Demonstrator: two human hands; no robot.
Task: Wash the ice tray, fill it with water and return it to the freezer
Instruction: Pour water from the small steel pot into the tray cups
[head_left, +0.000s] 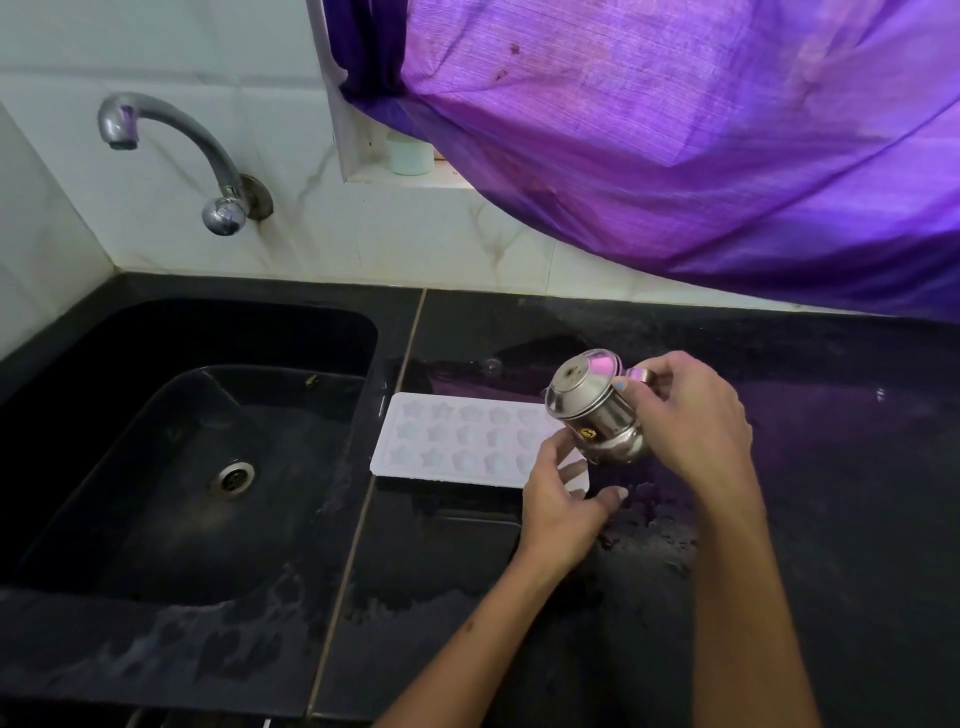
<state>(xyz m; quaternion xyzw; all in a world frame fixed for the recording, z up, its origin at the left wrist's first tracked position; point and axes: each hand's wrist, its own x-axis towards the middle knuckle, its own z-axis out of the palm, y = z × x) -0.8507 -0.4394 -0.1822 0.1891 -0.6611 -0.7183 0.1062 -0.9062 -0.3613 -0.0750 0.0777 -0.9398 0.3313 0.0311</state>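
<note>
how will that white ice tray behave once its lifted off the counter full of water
The ice tray looks thin and shallow with many small star cells, so it would probably flex and spill if tilted. The counter around it looks wet, so its underside may be slippery. Lifting it level with both hands seems safest.

Both bare forearms are reaching in from bottom right. Right hand (691, 410) is gripping the handle of a small tilted steel cup (592, 410), fingers curled, thumb on top. Left hand (561, 499) is sitting lower, palm down, fingers loosely spread, fingertips touching the end of a white plastic star-mould ice tray (462, 441).
</note>
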